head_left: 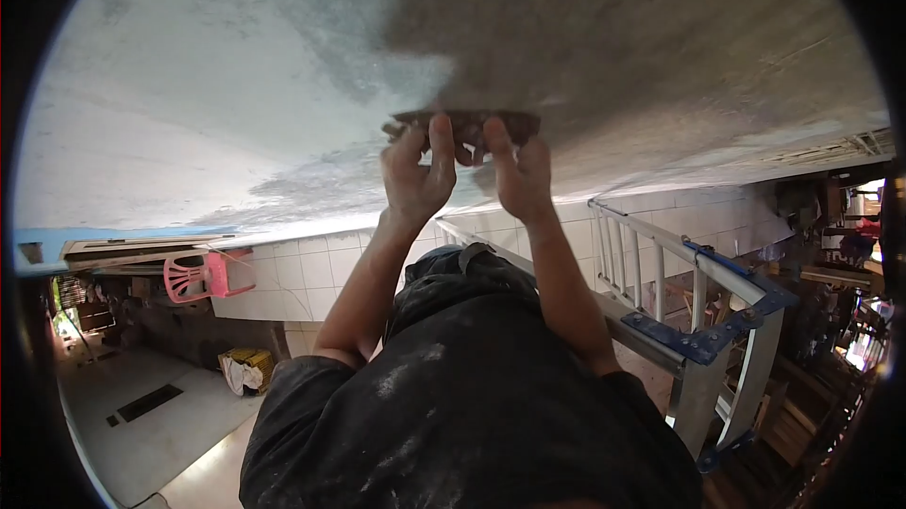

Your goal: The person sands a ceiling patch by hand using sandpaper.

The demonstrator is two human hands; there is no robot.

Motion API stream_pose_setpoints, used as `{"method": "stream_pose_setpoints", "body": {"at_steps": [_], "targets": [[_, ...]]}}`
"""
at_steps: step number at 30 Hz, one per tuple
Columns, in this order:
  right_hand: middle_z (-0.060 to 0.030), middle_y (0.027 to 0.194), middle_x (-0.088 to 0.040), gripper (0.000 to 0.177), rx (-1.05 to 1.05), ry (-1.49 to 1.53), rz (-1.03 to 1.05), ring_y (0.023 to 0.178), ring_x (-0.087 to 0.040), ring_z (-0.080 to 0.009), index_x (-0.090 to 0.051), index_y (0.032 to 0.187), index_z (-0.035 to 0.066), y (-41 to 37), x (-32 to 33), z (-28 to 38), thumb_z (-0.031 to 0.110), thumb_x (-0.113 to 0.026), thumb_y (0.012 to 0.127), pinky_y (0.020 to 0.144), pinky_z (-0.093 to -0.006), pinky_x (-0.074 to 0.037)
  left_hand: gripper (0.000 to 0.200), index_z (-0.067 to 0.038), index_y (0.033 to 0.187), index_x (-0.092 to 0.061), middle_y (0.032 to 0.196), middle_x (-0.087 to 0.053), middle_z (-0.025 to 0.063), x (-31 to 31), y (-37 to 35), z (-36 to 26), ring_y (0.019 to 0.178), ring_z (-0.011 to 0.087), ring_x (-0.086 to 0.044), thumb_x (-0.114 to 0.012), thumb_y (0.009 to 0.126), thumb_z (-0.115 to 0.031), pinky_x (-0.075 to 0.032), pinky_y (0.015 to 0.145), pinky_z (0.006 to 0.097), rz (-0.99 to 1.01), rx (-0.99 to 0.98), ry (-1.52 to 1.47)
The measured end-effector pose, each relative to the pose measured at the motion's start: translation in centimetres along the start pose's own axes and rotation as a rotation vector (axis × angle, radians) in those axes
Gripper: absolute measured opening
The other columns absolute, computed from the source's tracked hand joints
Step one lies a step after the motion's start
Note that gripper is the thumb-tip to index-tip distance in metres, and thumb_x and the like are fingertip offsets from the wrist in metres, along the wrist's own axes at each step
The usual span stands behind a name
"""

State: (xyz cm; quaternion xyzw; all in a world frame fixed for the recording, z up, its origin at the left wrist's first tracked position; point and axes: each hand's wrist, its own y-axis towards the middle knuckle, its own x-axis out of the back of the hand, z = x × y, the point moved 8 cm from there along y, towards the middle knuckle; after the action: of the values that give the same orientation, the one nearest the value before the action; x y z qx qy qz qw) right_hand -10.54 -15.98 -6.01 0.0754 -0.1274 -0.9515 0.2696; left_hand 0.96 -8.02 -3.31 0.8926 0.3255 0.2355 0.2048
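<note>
Both hands grip a dark, flat, wide-edged tool (467,119) whose long edge lies against the wall surface (236,66). My left hand (418,169) is closed on its left part, thumb extended along it. On its right part, my right hand (519,169) is closed the same way. The fingers behind the tool are partly hidden. Darker, wet-looking grey covers the surface above and to the right of the tool; paler grey-white lies to the left.
An aluminium ladder with blue joints (698,339) stands close at the right. A pink plastic chair (203,275) and a yellow basket (247,370) are at the lower left. Wooden pieces (788,424) lie at the lower right, beyond the ladder.
</note>
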Motion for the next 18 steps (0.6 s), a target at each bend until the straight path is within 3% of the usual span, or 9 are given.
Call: {"method": "stream_pose_setpoints", "body": {"at_steps": [1,5,6,9,12,13,16,18], "targets": [[-0.0020,0.074,-0.060,0.037,-0.082,0.016,-0.046,0.065,-0.051,-0.0091,-0.063,0.090,-0.001,-0.6,0.0,-1.6,0.033,-0.052,0.098,0.058,-0.0274,-0.042,0.031,0.002,0.085,-0.059,0.070,-0.068,0.0091,-0.4,-0.8,1.0,0.057,0.0117,-0.064,-0.047,0.101,-0.022,-0.049,0.054,0.0248,0.010,-0.003,0.008],[-0.0028,0.074,-0.061,0.037,-0.027,0.047,-0.004,0.064,-0.052,-0.0089,-0.063,0.089,-0.001,0.2,-0.2,0.0,0.033,-0.053,0.098,0.057,-0.0274,-0.043,0.029,-0.002,0.074,-0.059,0.057,-0.066,0.0058,0.9,0.5,-0.2,0.056,0.0124,-0.066,-0.053,0.098,-0.017,-0.046,0.050,0.0237,-0.026,0.027,0.164],[-0.0029,0.073,-0.062,0.036,-0.010,0.039,0.021,0.063,-0.052,-0.0089,-0.063,0.089,-0.001,1.0,-0.6,1.8,0.033,-0.053,0.098,0.056,-0.0274,-0.043,0.035,0.004,0.083,-0.059,0.069,-0.068,0.0103,1.0,1.3,-1.7,0.057,0.0123,-0.065,-0.048,0.100,-0.024,-0.051,0.054,0.0240,-0.018,0.109,-0.048],[-0.0029,0.070,-0.063,0.033,0.024,0.058,0.075,0.060,-0.054,-0.0094,-0.064,0.091,0.000,2.1,-1.3,3.8,0.030,-0.053,0.098,0.056,-0.0267,-0.043,0.039,0.005,0.085,-0.060,0.072,-0.069,0.0107,1.9,2.3,-2.7,0.057,0.0124,-0.065,-0.044,0.102,-0.027,-0.051,0.054,0.0237,-0.067,0.051,-0.099],[-0.0026,0.071,-0.063,0.032,-0.049,-0.033,0.094,0.061,-0.055,-0.0098,-0.064,0.092,0.000,0.1,-1.1,-0.2,0.029,-0.052,0.098,0.056,-0.0264,-0.043,0.031,0.001,0.079,-0.060,0.061,-0.067,0.0076,1.0,-0.2,0.2,0.055,0.0113,-0.065,-0.049,0.100,-0.020,-0.046,0.049,0.0231,-0.104,0.026,-0.064],[-0.0028,0.071,-0.063,0.032,0.087,-0.056,0.023,0.061,-0.054,-0.0095,-0.064,0.090,0.000,0.0,-1.3,-0.3,0.029,-0.052,0.098,0.056,-0.0268,-0.043,0.027,0.001,0.083,-0.062,0.062,-0.067,0.0066,1.0,-0.8,1.1,0.057,0.0116,-0.065,-0.050,0.099,-0.017,-0.047,0.050,0.0226,-0.107,0.041,-0.016],[-0.0035,0.070,-0.062,0.033,-0.107,-0.041,0.072,0.061,-0.054,-0.0099,-0.063,0.088,0.001,-0.1,-1.1,-0.2,0.030,-0.052,0.098,0.056,-0.0279,-0.043,0.034,0.004,0.091,-0.061,0.070,-0.069,0.0084,1.3,-0.1,0.5,0.055,0.0115,-0.063,-0.044,0.102,-0.023,-0.048,0.052,0.0234,-0.022,0.058,0.072],[-0.0037,0.068,-0.061,0.035,-0.059,-0.006,0.099,0.062,-0.054,-0.0099,-0.062,0.087,0.001,1.3,-1.4,1.8,0.032,-0.052,0.098,0.056,-0.0279,-0.043,0.037,0.004,0.091,-0.061,0.066,-0.067,0.0087,1.9,1.2,-1.1,0.056,0.0120,-0.063,-0.045,0.102,-0.027,-0.048,0.051,0.0239,-0.095,0.091,-0.088]]}}
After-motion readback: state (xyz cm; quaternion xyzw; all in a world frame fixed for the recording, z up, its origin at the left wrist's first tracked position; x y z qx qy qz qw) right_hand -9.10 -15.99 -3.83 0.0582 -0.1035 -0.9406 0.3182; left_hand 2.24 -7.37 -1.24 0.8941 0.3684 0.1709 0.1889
